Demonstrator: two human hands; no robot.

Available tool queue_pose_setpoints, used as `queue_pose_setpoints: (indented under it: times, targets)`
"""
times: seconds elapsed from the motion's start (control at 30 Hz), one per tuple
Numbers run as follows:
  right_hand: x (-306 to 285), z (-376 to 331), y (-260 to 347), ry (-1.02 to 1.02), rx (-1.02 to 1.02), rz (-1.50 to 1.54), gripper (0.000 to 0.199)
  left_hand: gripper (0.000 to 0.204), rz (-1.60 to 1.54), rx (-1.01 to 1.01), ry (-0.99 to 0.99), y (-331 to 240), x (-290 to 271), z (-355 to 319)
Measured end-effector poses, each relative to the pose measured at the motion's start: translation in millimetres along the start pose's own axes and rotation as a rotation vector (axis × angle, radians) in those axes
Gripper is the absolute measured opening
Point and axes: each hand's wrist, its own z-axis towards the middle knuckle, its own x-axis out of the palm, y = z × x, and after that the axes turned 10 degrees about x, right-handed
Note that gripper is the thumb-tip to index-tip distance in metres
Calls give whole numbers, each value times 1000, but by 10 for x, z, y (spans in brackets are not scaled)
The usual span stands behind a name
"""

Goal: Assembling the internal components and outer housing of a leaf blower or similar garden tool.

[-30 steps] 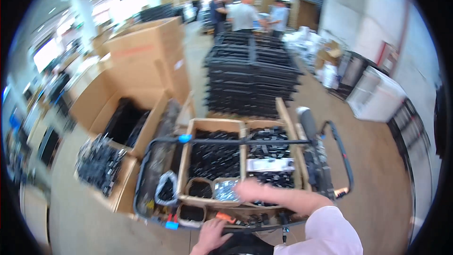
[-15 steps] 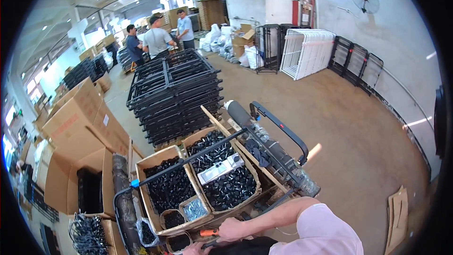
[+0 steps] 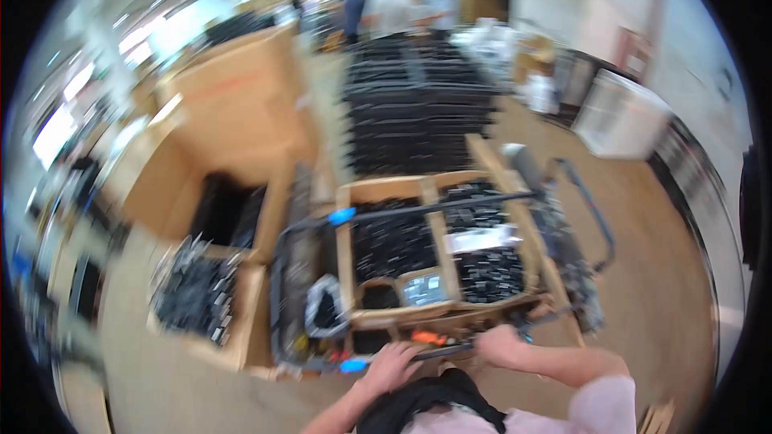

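My left hand (image 3: 392, 364) and right hand (image 3: 500, 345) grip the cart bar (image 3: 438, 350); push crooked, and I think the boxes (image 3: 438, 253) could tip.

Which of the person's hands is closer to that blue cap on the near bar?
Left. The left hand grips the bar right beside the blue cap. The right hand holds the same bar farther along, past the orange piece.

Stacked black racks (image 3: 422, 104) stood ahead, cardboard boxes (image 3: 241, 112) left, people (image 3: 390, 8) far off, white cabinet (image 3: 619, 116) right.
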Motion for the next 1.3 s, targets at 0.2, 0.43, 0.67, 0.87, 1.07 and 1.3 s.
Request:
queue_pose_setpoints:
  times: [0.2, 0.43, 0.67, 0.87, 1.07, 1.3]
  targets:
    - [295, -14, -33, -30, 116, -89, 30, 29, -32, -139, -222, 382, -905, -595]
    - [67, 110, 194, 0, 205, -156, 17, 13, 297, -313, -637, 933, -1926, -1369]
    - [213, 115, 162, -128, 280, -16, 25, 16, 539, -799, -1083, 1449, -2685, -2358]
    - [-331, -119, 436, 109, 278, -26, 38, 33, 332, -1273, -1341, 1997, -3288, -3282]
    - [-176, -49, 339, 65, 300, -54, 39, 61, 115, -1541, -1156, 2407, -3668, -3285]
    - [-160, 32, 472, 190, 318, -40, 32, 46, 30, -1231, -1710, 2550, -3747, -3332]
